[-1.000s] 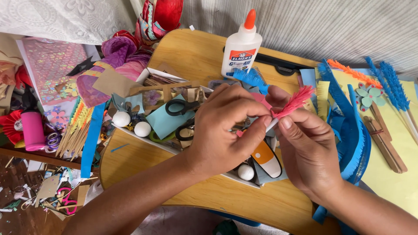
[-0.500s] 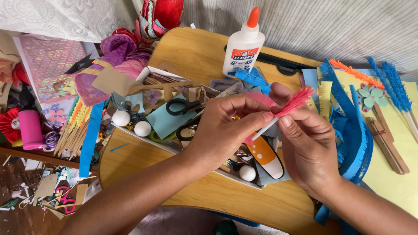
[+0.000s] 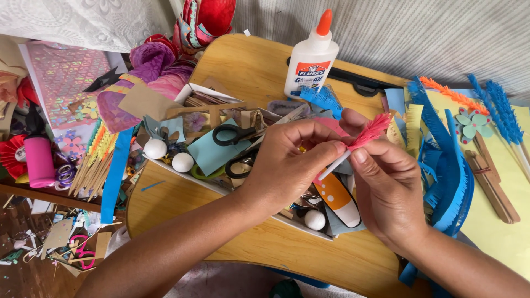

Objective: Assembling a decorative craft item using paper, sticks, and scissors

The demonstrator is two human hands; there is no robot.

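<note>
Both hands meet over the middle of the desk (image 3: 243,72), working one small piece. The left hand (image 3: 287,165) pinches the pink fringe (image 3: 369,131) between thumb and fingertips, its grip pressed together on the paper where it wraps the white stick (image 3: 331,166). The right hand (image 3: 386,187) pinches the same fringed stick from the right, thumb against the stick just below the fringe. The stick slants from lower left to upper right, fringe at its far end, held above the tray (image 3: 187,174).

Directly beneath the hands the tray holds black scissors (image 3: 234,134), teal paper (image 3: 212,152), white balls (image 3: 182,162) and an orange-and-white tube (image 3: 337,200); the hands hide part of its contents. Far of them a glue bottle (image 3: 312,58) stands upright, with a blue fringe piece (image 3: 323,99) just near of it. To the right lie blue fringed strips (image 3: 450,165), a yellow sheet (image 3: 497,232), wooden clothespins (image 3: 491,185) and finished blue fringed sticks (image 3: 505,110). At the left, off the desk, are a pink bottle (image 3: 40,161), skewers (image 3: 94,165) and paper scraps (image 3: 61,237) on the floor.
</note>
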